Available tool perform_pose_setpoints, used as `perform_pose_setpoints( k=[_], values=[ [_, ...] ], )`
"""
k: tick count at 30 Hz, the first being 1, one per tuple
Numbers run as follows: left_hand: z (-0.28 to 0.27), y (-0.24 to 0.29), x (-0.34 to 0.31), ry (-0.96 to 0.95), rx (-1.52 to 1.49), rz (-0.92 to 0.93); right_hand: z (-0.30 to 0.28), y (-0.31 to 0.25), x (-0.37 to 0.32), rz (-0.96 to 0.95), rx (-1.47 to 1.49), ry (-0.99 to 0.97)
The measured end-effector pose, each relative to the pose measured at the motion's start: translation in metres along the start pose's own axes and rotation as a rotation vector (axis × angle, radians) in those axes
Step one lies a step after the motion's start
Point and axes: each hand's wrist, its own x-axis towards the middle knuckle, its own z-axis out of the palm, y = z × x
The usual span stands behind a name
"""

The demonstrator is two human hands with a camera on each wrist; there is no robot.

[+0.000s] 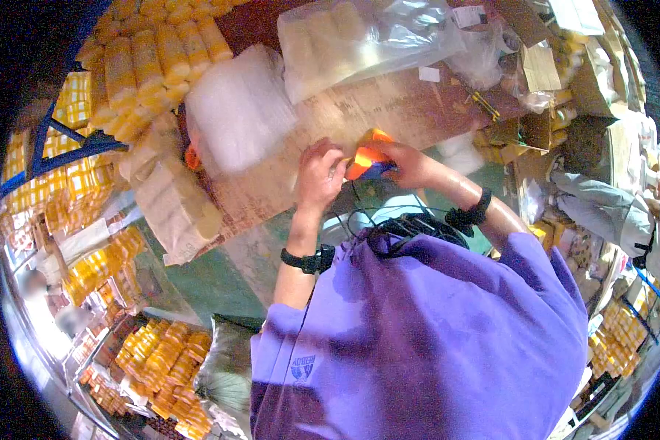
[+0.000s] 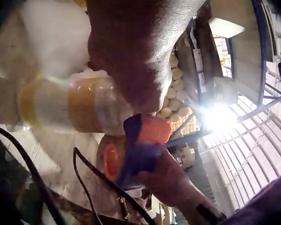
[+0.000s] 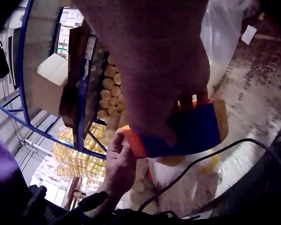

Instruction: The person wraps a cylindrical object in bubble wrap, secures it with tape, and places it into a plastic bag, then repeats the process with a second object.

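An orange and blue tape dispenser [image 1: 358,166] is held between both hands, above the front part of the wooden table [image 1: 257,194]. My right hand [image 1: 411,167] grips it from the right, its fingers over the top edge and its thumb along the blue side [image 3: 196,131] in the right wrist view. The left hand [image 1: 319,176] has curled fingers, thumb and fingertips pinching at the orange end. In the left wrist view the dispenser [image 2: 154,130] looks blurred, and the back of my left hand [image 2: 131,56] hides part of it.
A white plastic-wrapped bundle [image 1: 238,110] and a clear bag of rolls [image 1: 359,44] lie across the table. Yellow-banded rolls [image 1: 154,62] are stacked at the far left. Black cables [image 1: 411,227] hang close below my hands. Cardboard boxes [image 1: 539,70] stand at the right.
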Motion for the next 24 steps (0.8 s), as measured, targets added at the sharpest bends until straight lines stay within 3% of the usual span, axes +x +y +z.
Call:
perform_pose_setpoints(
  k=[3, 8, 11, 12, 15, 17, 24],
  values=[
    [-0.006, 0.003, 0.004, 0.056, 0.076, 0.108, 0.005, 0.015, 0.006, -0.048, 0.014, 0.003],
    [-0.012, 0.015, 0.005, 0.036, -0.02, -0.076, -0.002, -0.001, 0.01, -0.07, 0.159, 0.072],
    [-0.015, 0.024, 0.006, 0.056, -0.145, -0.237, -0.003, -0.008, 0.015, 0.102, 0.177, 0.029],
    [-0.015, 0.025, 0.006, 0.064, -0.179, -0.287, -0.002, -0.007, 0.017, 0.065, 0.103, 0.015],
    [-0.01, 0.009, 0.008, 0.153, -0.156, -0.13, -0.007, -0.006, 0.022, 0.013, 0.002, -0.069],
    [-0.012, 0.012, 0.007, 0.129, -0.193, -0.172, -0.014, -0.012, 0.027, 0.041, 0.098, -0.194],
    [-0.019, 0.026, 0.009, 0.037, -0.285, -0.412, -0.01, -0.009, 0.032, 0.09, 0.239, -0.277]
  ],
)
